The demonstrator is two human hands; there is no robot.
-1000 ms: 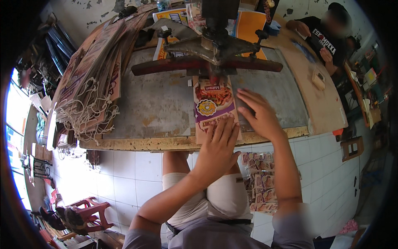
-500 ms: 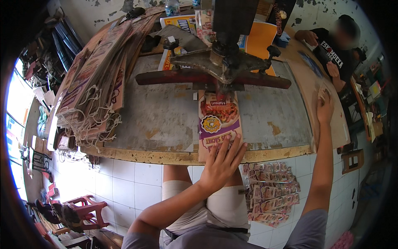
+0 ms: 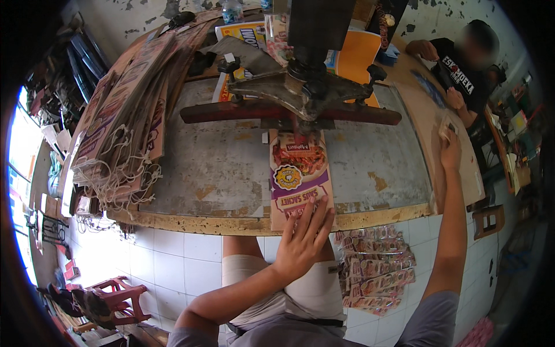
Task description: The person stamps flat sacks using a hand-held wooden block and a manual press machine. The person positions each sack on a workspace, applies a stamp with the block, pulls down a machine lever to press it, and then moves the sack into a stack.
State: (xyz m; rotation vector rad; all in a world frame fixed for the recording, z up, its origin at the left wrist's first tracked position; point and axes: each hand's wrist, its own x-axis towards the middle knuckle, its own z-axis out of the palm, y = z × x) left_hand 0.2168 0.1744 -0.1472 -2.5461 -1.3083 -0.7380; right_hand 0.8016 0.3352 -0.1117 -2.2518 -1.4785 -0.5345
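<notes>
A long printed card strip [image 3: 298,165] in pink and purple lies on the grey metal-topped table, its near end at the table's front edge. My left hand [image 3: 303,237] rests on that near end with fingers stretched out and slightly spread. The strip's far end passes under a press-like machine [image 3: 303,101] with a dark red crossbar and hides there. Out to the right, my right hand [image 3: 451,147] is on a brown board [image 3: 468,179], its fingers bent round a small pale piece [image 3: 446,122] whose kind I cannot make out.
Piled strips with white strings [image 3: 124,115] cover the table's left side. Packed printed pieces [image 3: 376,266] lie on the tiled floor by my legs. A red stool [image 3: 121,298] stands lower left. Another person [image 3: 462,72] is at the far right, behind the board.
The whole view has shifted slightly left and down. My left hand has slid a little toward me on the strip. My right hand's fingers look more bent round the pale piece.
</notes>
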